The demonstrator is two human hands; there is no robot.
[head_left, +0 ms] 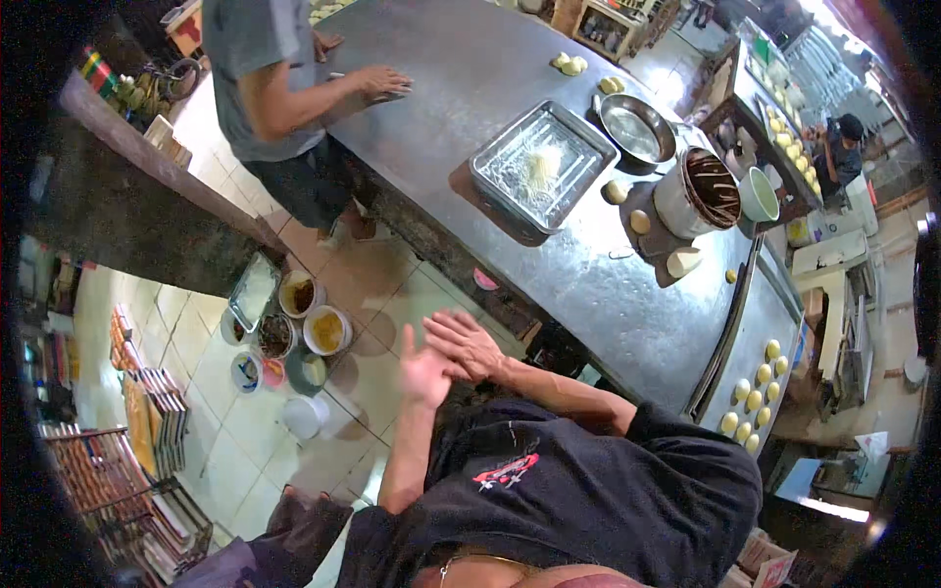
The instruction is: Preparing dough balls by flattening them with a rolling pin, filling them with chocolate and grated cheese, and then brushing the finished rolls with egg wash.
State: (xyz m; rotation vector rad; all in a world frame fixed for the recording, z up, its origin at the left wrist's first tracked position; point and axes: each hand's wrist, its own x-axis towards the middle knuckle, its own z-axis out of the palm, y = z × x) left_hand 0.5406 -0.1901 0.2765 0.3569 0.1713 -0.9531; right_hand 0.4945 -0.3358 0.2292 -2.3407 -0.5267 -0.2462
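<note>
My left hand (pixel 428 378) and my right hand (pixel 470 345) meet in front of my body, palm against palm, beside the near edge of the metal table (pixel 412 167). Both are open, and I see no object in either. The right hand's fingers stretch out flat over the left. One left digit points up, while the rest of that hand is smeared by motion or hidden. Closest on the tabletop are a rectangular metal tray (pixel 500 162) with a pale heap in it, a round pan (pixel 637 122) and a chocolate-smeared bucket (pixel 676 208).
Across the table a person in a grey shirt (pixel 260 88) rests a hand on the surface. Dough balls (pixel 755 400) sit at the right end. Tubs of fillings (pixel 326 330) stand on the tiled floor at my left, near stacked racks (pixel 108 470). Another person (pixel 841 157) is far right.
</note>
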